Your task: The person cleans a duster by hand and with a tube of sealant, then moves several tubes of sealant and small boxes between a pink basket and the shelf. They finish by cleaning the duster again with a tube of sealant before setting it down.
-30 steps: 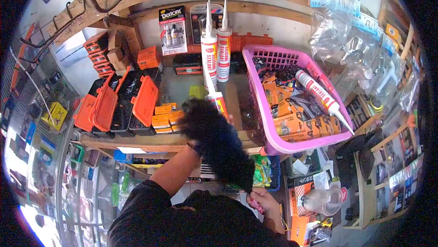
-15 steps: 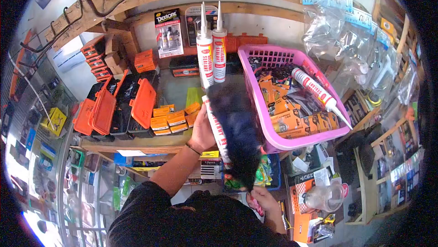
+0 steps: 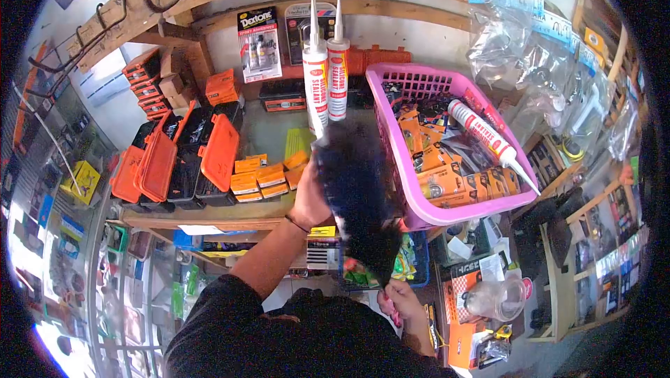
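We've got our left hand [image 3: 309, 200] up at the front edge of the wooden shelf [image 3: 209, 223], wrapped around what looks like a sealant tube, though the black feather duster [image 3: 356, 203] covers nearly all of it, so we can't say for sure. The left fingers are curled around behind the fluffy head and mostly hidden, but the grip looks closed. The duster head sits right over that hand, just beside the pink basket [image 3: 419, 214], touching or nearly touching its near wall.

Our right hand [image 3: 398, 301] is down low by our chest, fingers pressed shut around the duster's pinkish handle.

Two more white sealant tubes [image 3: 326, 74] stand upright at the back of the shelf, nozzles up, right next to each other. Another tube [image 3: 485, 137] lies tilted across the basket on top of the orange carded packs. Left of our hand there's a stack of small orange boxes [image 3: 262, 175], then the open orange-lidded cases [image 3: 174, 161].
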`<action>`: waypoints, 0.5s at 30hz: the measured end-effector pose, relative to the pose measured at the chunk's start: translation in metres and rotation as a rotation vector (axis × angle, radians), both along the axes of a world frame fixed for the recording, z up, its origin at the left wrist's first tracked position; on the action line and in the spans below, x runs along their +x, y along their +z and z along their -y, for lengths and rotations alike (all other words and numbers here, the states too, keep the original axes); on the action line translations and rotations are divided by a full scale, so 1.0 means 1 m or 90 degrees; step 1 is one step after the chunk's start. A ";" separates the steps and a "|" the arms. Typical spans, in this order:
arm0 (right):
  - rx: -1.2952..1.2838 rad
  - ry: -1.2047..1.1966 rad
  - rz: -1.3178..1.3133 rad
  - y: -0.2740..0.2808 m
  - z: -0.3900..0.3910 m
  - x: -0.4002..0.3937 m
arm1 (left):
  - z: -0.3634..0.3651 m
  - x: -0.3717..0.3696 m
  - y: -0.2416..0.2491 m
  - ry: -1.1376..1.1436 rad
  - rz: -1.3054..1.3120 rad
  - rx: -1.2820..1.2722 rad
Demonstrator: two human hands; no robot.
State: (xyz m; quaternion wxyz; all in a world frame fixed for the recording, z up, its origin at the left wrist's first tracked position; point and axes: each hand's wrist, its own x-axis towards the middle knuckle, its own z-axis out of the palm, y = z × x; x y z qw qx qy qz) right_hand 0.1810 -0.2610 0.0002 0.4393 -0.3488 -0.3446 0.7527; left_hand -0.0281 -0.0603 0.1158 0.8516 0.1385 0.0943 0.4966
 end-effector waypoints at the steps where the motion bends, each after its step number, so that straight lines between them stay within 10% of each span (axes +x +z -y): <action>1: -0.002 0.001 0.002 0.001 0.001 0.001 | 0.001 0.004 0.003 0.021 0.049 -0.007; 4: -0.020 0.089 0.085 0.005 0.004 0.004 | -0.026 -0.010 -0.061 -0.049 -0.104 0.132; 12: 0.011 0.048 0.037 0.012 -0.002 0.004 | 0.008 -0.001 0.008 -0.041 0.035 0.048; 13: 0.013 0.048 0.038 0.010 -0.004 0.008 | -0.022 -0.007 -0.055 -0.217 0.138 0.059; 15: 0.049 0.144 0.113 0.008 -0.007 0.013 | -0.024 -0.010 -0.061 -0.112 -0.023 0.209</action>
